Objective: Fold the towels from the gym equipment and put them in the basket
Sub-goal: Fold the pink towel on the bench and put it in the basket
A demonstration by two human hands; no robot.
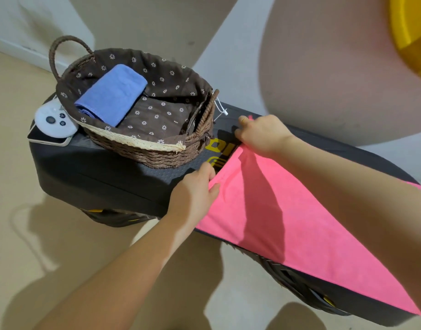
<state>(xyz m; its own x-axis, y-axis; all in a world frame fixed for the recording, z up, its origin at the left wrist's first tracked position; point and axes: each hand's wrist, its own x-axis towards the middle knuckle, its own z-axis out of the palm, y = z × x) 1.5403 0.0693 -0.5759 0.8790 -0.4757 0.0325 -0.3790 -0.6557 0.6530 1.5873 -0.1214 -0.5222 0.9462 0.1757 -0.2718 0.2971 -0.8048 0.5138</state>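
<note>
Inside basket (142, 151), folded blue towel (110, 95)

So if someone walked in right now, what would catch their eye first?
Probably the bright pink towel spread along the black padded bench, with the left hand and right hand pinching its far corners. Next, the wicker basket at the bench's far end, holding a folded blue towel.
</note>
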